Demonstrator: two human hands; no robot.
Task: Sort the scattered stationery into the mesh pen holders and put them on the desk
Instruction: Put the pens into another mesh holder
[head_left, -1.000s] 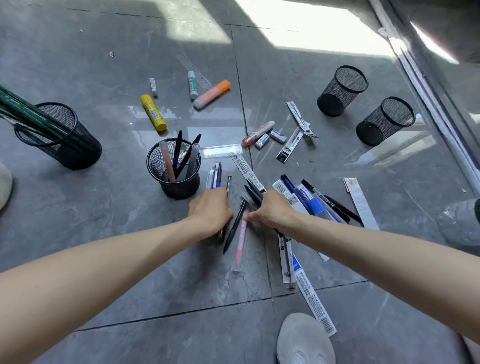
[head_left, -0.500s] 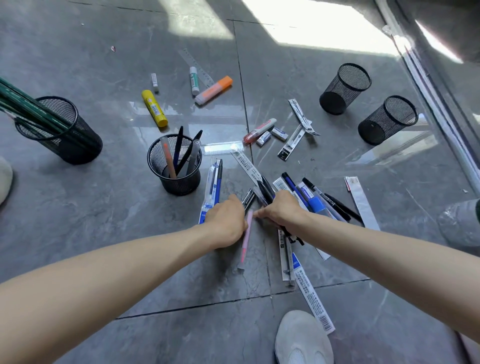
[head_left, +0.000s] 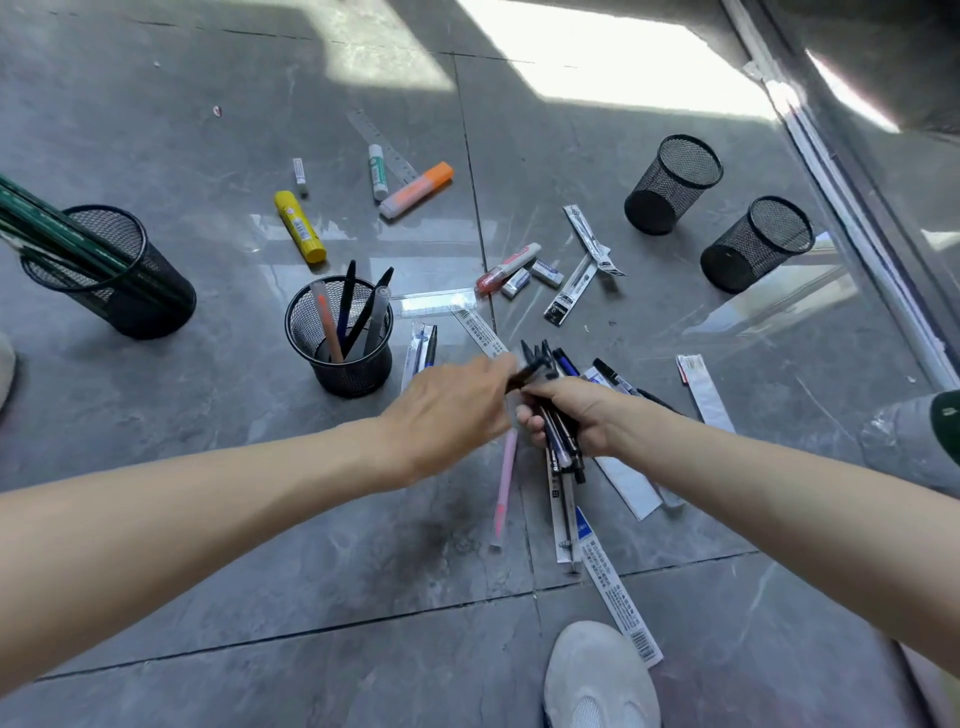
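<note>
- Right now the right hand (head_left: 576, 415) is gripping a bundle of dark slim pens (head_left: 560, 441), with its fingers curling around them, just above the grey tiled floor (head_left: 208, 571).
- The left hand (head_left: 452, 415) is reaching to the top of this bundle. Its fingertips are lying at the pens, but I cannot tell if they are pinching one or only touching, because the back of the hand is hiding them.
- The black round mesh pen holder (head_left: 353, 374) is standing just left of the hands and is already carrying several pens, so I think the bundle is going there.
- The second black mesh holder (head_left: 156, 306), far to the left, is holding long green pencils (head_left: 52, 228). This group is looking finished to me.
- Another black mesh holder (head_left: 649, 213) and its twin holder (head_left: 727, 270) are waiting at the upper right, and no stationery is showing in them.
- Many things are still lying scattered on the floor:
  - a yellow glue stick (head_left: 300, 226)
  - an orange highlighter (head_left: 415, 189)
  - a white tube with green label (head_left: 378, 171)
  - a pink correction pen (head_left: 506, 267)
  - two small white erasers (head_left: 546, 273)
  - a transparent ruler (head_left: 439, 304)
  - a thin pink pen (head_left: 505, 478)
  - some white refill packets (head_left: 618, 592)
- No desk is showing, so the carrying step is not yet beginning. By my judgement, less than half of the task is done.
</note>
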